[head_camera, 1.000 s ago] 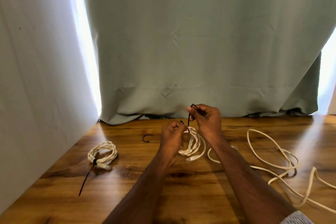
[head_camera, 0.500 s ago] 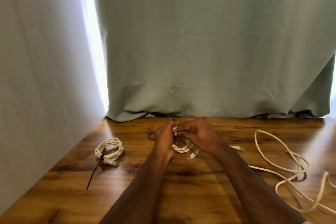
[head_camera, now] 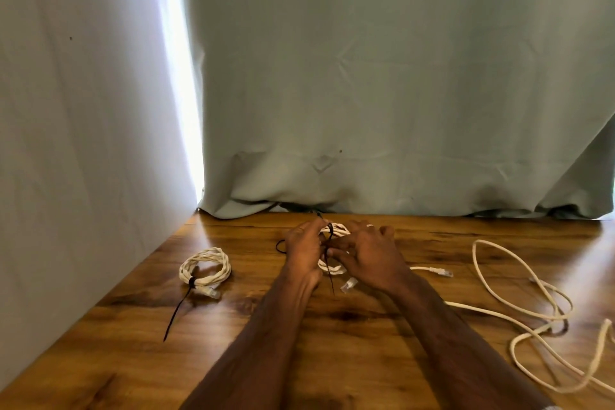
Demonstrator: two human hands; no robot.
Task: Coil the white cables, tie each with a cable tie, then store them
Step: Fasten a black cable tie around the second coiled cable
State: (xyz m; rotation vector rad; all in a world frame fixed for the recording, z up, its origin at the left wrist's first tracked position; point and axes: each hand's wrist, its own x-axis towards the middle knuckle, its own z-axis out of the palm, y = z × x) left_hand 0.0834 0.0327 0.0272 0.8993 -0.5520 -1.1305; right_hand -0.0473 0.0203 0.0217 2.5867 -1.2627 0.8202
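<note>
Hands: both meet near the middle of the worktop's far edge, working on one small bundle.
Left hand (head_camera: 304, 250): fingers curled around the left side of the coiled white cable (head_camera: 332, 268), apparently pinning the loops together so they cannot spring apart.
Right hand (head_camera: 364, 251): fingers bent in toward the coil from its right side, seemingly pinching the black cable tie (head_camera: 330, 245); the exact contact is hidden by the fingers.
Cable tie: wrapped across the coil between the two hands, its loose tail hanging toward the near edge; likely being cinched, and whether it is locked cannot be told.
Finished coil (head_camera: 204, 268): lies near the worktop's left edge, already bound by its own black tie with a long tail, set aside out of the working space.
Loose cable (head_camera: 519, 293): sprawls uncoiled along the right edge, one plug lying just right of the right hand; probably the next to be wound.
Spare tie (head_camera: 279, 246): small black curl just left of the left hand, near the far edge.
Worktop (head_camera: 332, 359): dark wood.
Backdrop: pale curtain (head_camera: 382, 76) hanging down onto the far edge.
</note>
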